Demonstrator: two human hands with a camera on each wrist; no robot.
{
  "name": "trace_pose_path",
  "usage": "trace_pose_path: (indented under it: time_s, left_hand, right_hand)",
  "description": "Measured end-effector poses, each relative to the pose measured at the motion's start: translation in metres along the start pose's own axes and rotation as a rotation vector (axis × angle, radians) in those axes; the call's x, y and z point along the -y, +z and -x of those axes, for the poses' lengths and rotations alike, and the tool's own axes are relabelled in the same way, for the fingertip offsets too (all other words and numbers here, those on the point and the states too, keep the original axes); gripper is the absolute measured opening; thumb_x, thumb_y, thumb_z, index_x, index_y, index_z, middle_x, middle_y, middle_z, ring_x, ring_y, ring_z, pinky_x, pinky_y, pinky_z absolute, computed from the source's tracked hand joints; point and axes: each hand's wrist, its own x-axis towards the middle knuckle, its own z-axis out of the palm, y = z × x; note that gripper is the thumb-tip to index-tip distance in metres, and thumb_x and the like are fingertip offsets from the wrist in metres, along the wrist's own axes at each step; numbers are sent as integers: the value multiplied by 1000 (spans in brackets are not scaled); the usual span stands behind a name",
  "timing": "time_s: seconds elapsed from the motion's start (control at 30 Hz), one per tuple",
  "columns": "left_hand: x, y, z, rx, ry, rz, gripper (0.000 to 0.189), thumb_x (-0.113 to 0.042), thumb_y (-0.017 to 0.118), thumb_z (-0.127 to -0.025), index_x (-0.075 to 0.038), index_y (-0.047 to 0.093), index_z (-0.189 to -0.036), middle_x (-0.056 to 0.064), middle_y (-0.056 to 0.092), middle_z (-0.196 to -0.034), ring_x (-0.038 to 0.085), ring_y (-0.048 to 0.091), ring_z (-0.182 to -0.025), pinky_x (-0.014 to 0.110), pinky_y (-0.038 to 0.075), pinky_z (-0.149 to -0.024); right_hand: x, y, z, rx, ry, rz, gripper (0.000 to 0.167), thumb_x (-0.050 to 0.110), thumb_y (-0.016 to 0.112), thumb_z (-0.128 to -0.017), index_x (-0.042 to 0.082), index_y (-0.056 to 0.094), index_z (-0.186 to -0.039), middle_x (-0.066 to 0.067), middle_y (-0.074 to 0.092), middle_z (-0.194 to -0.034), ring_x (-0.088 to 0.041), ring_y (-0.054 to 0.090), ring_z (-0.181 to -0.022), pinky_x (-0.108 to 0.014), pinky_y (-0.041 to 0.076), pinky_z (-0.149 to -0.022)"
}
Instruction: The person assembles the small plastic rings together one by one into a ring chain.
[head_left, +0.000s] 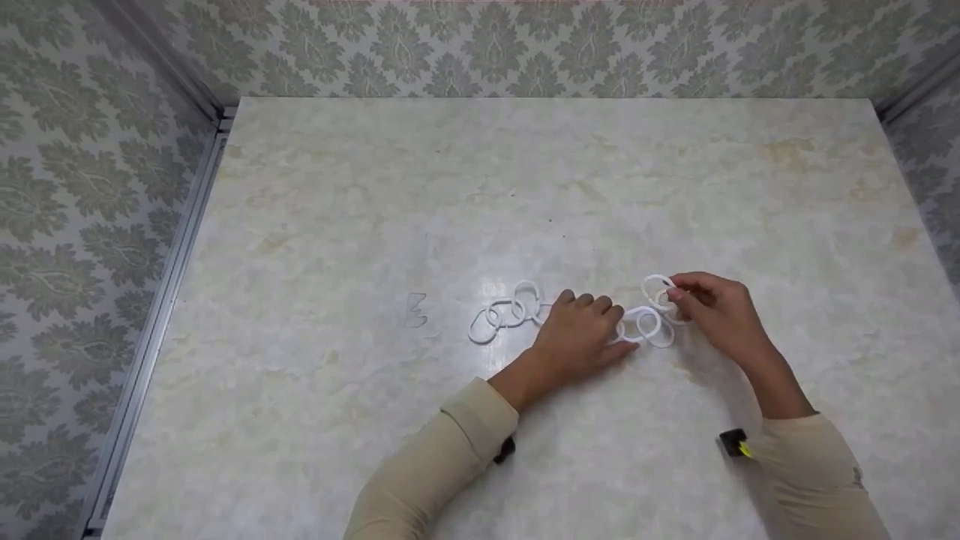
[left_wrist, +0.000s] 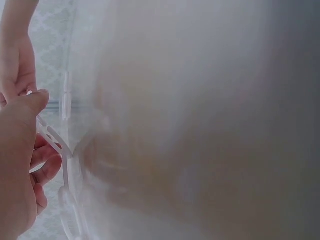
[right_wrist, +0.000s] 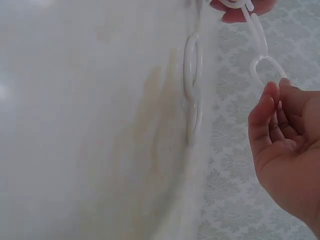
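A chain of white oval links [head_left: 481, 328] runs across the table, with my two hands on its middle and right-hand stretch. My left hand [head_left: 577, 330] is over the middle, back upward, gripping the links; in the left wrist view its fingers [left_wrist: 47, 170] curl beside the chain. My right hand [head_left: 720, 307] pinches a link at the right between thumb and fingertips. In the right wrist view that pinched link [right_wrist: 254, 70] shows above my fingertips, with links leading up to the left hand. More links [right_wrist: 191, 67] lie on the tabletop there.
The pale marbled table [head_left: 375, 187] has patterned wallpaper [head_left: 525, 45] behind it and at its sides. A small clear piece with a jagged outline [head_left: 416, 310] lies left of the chain. A metal rail [head_left: 161, 300] borders the table's left edge.
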Motion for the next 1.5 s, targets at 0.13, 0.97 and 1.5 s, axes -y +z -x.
trace_pose_path:
  time_s: [0.13, 0.97, 1.5]
  left_hand:
    - [0, 0, 0, 6, 2, -2, 51, -63, 45, -100, -19, 67, -113, -5, 69, -105, 17, 67, -95, 35, 48, -84]
    - [3, 2, 2, -3, -8, -48, 53, -65, 43, -100, -20, 69, -112, -7, 71, -106, 16, 68, -98, 35, 47, -86]
    - [3, 2, 3, -2, 10, -49, 53, -63, 44, -100, -18, 69, -111, -5, 71, -104, 16, 68, -97, 35, 47, -86]
  right_hand:
    - [-1, -3, 23, 15, 25, -100, 22, 2, 62, -99, -15, 66, -113, 14, 70, -83, 0, 64, -67, -16, 54, -65]
    - [3, 15, 52, 114, -87, -25, 7, -6, 73, -87, -4, 73, -94, 0, 75, -85, -2, 73, -72, -17, 57, -64]
    - [0, 19, 53, 92, -122, -15, 9, -8, 74, -85, -2, 75, -91, 10, 73, -82, 1, 71, -70, -15, 54, -61]
